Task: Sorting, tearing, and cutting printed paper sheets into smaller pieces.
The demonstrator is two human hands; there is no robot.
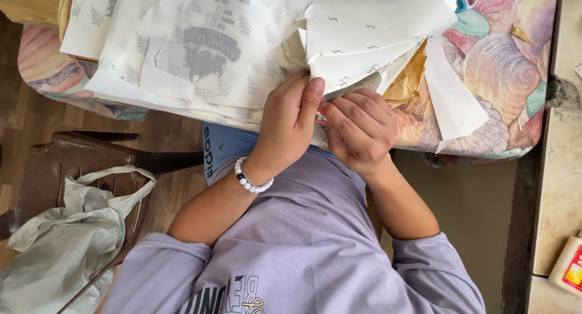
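In the head view, a fanned stack of white printed paper sheets (364, 41) is spread on a shell-patterned cushioned surface (515, 77). The left hand (291, 123) is closed, thumb pinching the stack's lower edge. The right hand (361, 129), just beside it, is curled on the same edge. Left of the stack, a grey cloth bag (66, 241), contents hidden, is slumped on a brown plastic chair (91, 153).

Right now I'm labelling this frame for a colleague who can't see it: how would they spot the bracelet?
Start at the table with the shell-patterned cloth, heaped with white printed paper sheets. Two hands pinch the sheets at its near edge. The bracelet circles the wrist of the left hand: white beads with one dark bead, while the right hand has a bare wrist.
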